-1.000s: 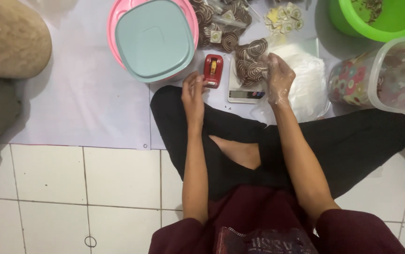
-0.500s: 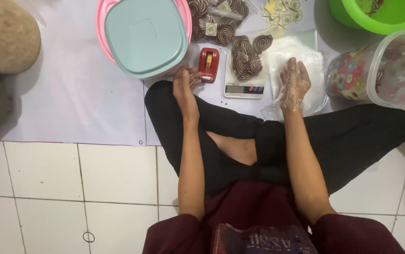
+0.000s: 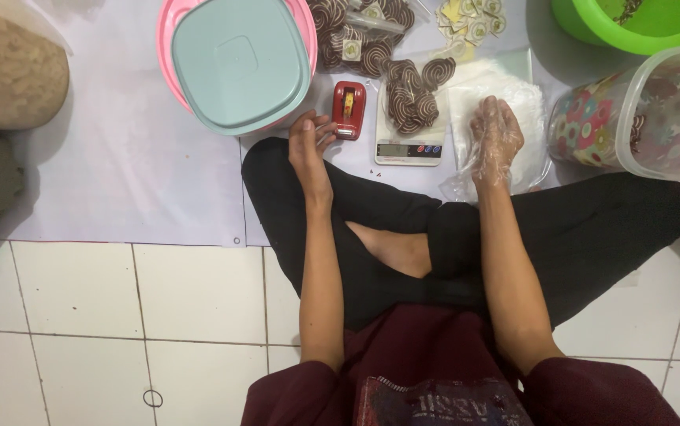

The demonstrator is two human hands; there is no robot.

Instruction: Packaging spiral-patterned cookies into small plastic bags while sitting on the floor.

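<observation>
Right hand (image 3: 496, 136) shifted onto plastic bags (image 3: 513, 102), fingers spread; left hand (image 3: 308, 148) loosely open beside red tape dispenser (image 3: 349, 109).

Left hand (image 3: 308, 150) beside red tape dispenser (image 3: 349, 110), gloved right hand (image 3: 495, 138) on plastic bags (image 3: 533, 118)

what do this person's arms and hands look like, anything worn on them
Both forearms are bare; dark maroon sleeves end near the elbows. The left hand is bare, with no ring, watch or bracelet visible. The right hand wears a thin, clear plastic glove, loose and crinkled, reaching to about the wrist. No markings show on either arm.
</observation>
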